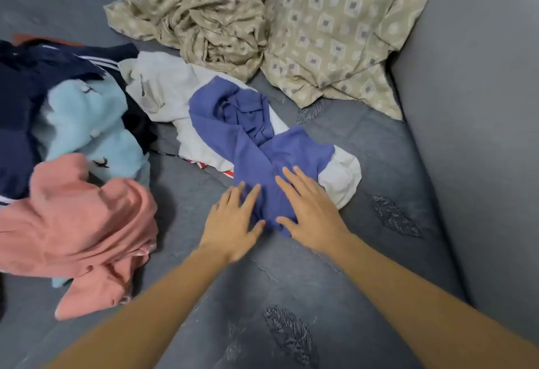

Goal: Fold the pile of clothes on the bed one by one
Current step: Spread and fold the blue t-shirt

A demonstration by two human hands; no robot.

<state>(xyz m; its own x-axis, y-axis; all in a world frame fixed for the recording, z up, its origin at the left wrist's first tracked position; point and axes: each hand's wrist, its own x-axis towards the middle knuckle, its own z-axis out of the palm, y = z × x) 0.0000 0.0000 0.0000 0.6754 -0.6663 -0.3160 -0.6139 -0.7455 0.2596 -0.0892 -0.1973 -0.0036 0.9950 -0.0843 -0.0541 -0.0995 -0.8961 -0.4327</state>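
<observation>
A crumpled blue-violet garment (256, 147) lies in the middle of the grey bed (291, 295), draped over a white garment (163, 91). My left hand (230, 222) lies flat with spread fingers on the near left edge of the blue garment. My right hand (309, 211) rests on its near right part, fingers straight. To the left sits the pile: a pink garment (78, 222), a light blue fleecy one (87, 123) and a navy one with white stripes (43, 71).
A bunched beige patterned sheet (227, 15) and a matching pillow (344, 27) fill the far side. A grey padded wall (472, 106) runs along the right. Dark leaf prints (291, 336) mark the bed cover near me.
</observation>
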